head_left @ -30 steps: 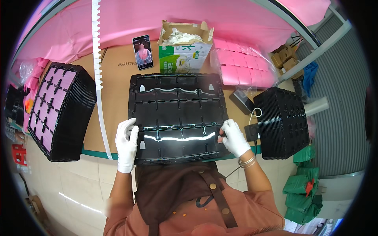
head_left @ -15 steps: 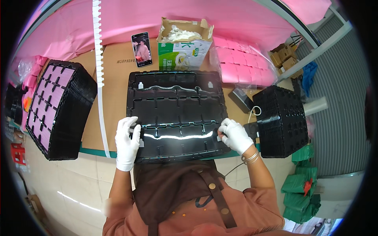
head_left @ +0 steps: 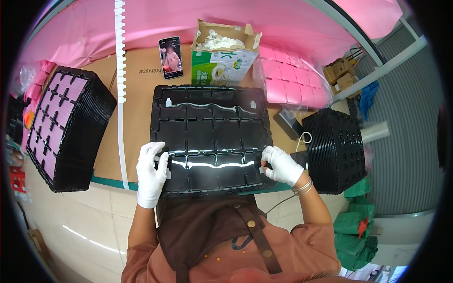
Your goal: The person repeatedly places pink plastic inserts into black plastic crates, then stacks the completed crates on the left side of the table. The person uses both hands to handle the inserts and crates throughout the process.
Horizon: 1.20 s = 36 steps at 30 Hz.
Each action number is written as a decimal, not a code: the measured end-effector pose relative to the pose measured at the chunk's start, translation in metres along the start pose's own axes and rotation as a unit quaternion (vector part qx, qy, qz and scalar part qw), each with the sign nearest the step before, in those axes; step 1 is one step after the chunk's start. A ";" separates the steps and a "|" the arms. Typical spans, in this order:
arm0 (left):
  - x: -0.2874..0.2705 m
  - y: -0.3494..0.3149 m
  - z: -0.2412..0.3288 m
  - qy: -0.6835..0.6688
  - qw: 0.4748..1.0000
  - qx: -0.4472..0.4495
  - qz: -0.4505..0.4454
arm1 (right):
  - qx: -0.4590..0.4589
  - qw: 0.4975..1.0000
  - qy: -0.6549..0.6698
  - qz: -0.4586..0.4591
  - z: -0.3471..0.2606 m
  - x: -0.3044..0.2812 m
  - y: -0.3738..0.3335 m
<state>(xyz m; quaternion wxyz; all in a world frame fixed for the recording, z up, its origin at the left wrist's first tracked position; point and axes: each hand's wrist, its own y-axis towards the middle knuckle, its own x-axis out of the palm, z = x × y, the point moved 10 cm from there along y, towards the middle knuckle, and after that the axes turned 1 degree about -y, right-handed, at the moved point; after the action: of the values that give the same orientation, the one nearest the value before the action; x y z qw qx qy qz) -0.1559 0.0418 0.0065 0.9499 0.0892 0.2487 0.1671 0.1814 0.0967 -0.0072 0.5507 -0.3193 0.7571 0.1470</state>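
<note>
A black plastic tray (head_left: 214,134) with shallow compartments and shiny film-like glare lies flat in front of me. Its upper corners carry small white tabs. My left hand (head_left: 152,174), in a white glove, grips the tray's left edge, its fingers bent and its thumb at the rim beside a white tab. At the right edge, my gloved right hand (head_left: 282,165) has its fingers pinched together on the rim, next to another white tab. The glove hides exactly what lies between those fingertips.
Tall stacks of black trays stand at left (head_left: 78,132) and right (head_left: 332,151), the left one topped with lilac pieces. Behind are a phone (head_left: 170,57), a cardboard box (head_left: 222,66) of white scraps, bagged pink sheets (head_left: 292,78) and a dark block (head_left: 288,123). A white strip (head_left: 121,94) runs along the left.
The view has shifted slightly. Both hands keep to the same tray edges; the right fingers have moved very little, and the tray stays in place.
</note>
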 end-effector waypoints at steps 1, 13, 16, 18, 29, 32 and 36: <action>0.000 0.000 0.001 -0.005 1.000 0.000 0.000 | 0.004 1.000 -0.023 -0.005 -0.001 0.000 0.001; 0.001 0.002 -0.003 0.002 1.000 0.003 -0.010 | -0.040 0.993 -0.100 -0.044 -0.014 0.005 -0.001; 0.001 0.002 -0.002 -0.010 1.000 -0.010 -0.013 | -0.047 0.993 -0.075 -0.075 -0.007 0.008 0.000; 0.001 0.002 -0.004 -0.001 1.000 -0.003 -0.009 | -0.048 0.993 -0.069 -0.087 -0.005 0.009 0.001; 0.002 0.001 -0.003 0.010 1.000 0.011 -0.017 | 0.087 0.996 -0.011 0.005 0.018 0.012 0.007; 0.003 0.000 -0.008 0.009 1.000 0.005 -0.015 | 0.082 0.996 -0.010 0.012 0.017 0.010 0.006; 0.001 0.000 -0.002 0.005 1.000 0.024 -0.009 | 0.071 0.997 0.028 0.001 0.006 -0.002 0.006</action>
<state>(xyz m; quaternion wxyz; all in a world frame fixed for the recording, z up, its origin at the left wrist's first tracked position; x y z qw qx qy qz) -0.1558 0.0427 0.0045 0.9476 0.1088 0.2584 0.1534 0.1826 0.1056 -0.0079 0.5509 -0.2826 0.7808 0.0839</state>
